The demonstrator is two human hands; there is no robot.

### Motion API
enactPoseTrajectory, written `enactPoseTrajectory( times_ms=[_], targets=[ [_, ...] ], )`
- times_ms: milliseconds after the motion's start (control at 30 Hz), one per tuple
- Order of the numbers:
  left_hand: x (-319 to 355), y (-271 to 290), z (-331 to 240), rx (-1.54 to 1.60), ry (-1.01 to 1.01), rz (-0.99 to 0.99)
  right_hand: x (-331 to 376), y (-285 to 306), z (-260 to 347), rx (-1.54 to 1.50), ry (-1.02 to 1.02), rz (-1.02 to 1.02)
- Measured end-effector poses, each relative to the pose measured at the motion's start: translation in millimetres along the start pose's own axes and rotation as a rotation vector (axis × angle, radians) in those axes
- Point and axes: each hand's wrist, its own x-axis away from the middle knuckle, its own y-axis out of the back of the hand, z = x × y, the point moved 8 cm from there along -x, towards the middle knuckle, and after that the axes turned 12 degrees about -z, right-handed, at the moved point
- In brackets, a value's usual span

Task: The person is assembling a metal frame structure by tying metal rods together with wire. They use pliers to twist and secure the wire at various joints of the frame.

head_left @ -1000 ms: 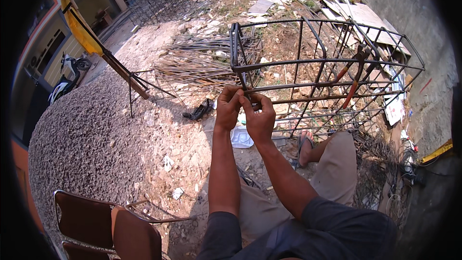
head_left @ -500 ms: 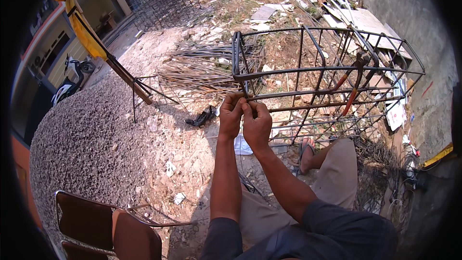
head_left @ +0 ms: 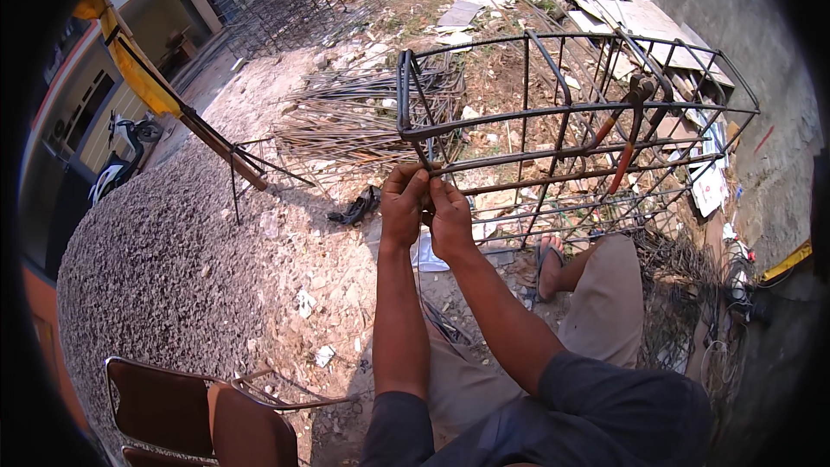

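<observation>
A cage of dark steel rebar (head_left: 497, 127) stretches from in front of me toward the right, with square stirrups joined by long bars. At its near left end my left hand (head_left: 403, 206) pinches a thin tie wire (head_left: 418, 270) against the lower corner. Thumb to thumb beside it, my right hand (head_left: 450, 218) is also closed on the wire, close to the end of a long bar. The wire's tail hangs down below my hands; the part between my fingertips is hidden. Pincers with red handles (head_left: 624, 164) hang on the cage's upper bars.
Loose rebar (head_left: 346, 125) lies piled beyond the cage. A gravel heap (head_left: 164, 268) rises at left, behind a brown chair (head_left: 164, 402). A wooden post (head_left: 207, 136) leans nearby. Boards (head_left: 648, 26) lie along the concrete wall (head_left: 735, 17); a dark wire tangle (head_left: 679, 281) sits by my leg.
My view has shifted slightly, so the cage sits a little higher and further left. Both hands stay together at the cage corner, with their fingers slightly repositioned on the wire.
</observation>
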Motion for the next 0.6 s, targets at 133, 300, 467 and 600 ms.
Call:
enactPoseTrajectory(
  times_ms=[133,300,467,600],
  targets=[
    [3,3,-5,-0.074,0.056,0.003,8,-9,-16,-0.251,-0.386,0.135],
    [4,0,-5,-0.065,0.098,0.001,16,-19,-19,-0.543,-0.72,0.303],
    [-5,6,2,0.045,-0.045,-0.009,25,14,36,0.336,-0.117,-0.066],
    [-6,8,10,0.08,-0.039,0.03,71,44,164,0.686,0.788,-0.192]
  ],
)
